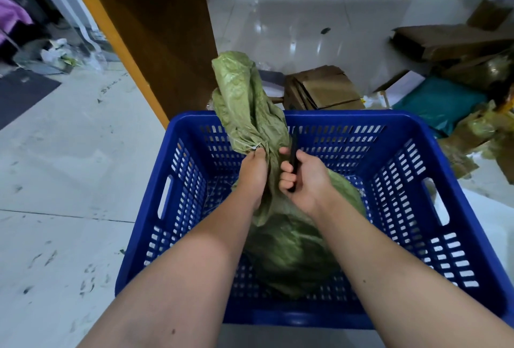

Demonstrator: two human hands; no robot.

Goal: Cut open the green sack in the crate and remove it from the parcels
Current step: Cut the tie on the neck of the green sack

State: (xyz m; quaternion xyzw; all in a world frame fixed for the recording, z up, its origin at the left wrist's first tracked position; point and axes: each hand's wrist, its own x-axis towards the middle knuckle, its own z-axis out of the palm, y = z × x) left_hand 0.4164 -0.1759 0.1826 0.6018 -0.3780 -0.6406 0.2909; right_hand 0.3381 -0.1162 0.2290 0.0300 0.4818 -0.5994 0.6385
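Observation:
A green woven sack (289, 247) fills the middle of a blue slotted crate (411, 208). Its gathered neck (244, 102) stands up past the crate's far wall, tied with a white tie at about my left thumb. My left hand (253, 172) grips the neck just below that tie. My right hand (301, 178) is closed on a black knife (293, 152), held upright right beside the neck. The parcels inside the sack are hidden.
A yellow-framed wooden shelf unit (155, 41) stands just behind the crate. Flattened cardboard boxes (325, 88) and teal and yellow mail bags (442, 102) lie on the floor at the back right. Pale floor tiles spread to the left.

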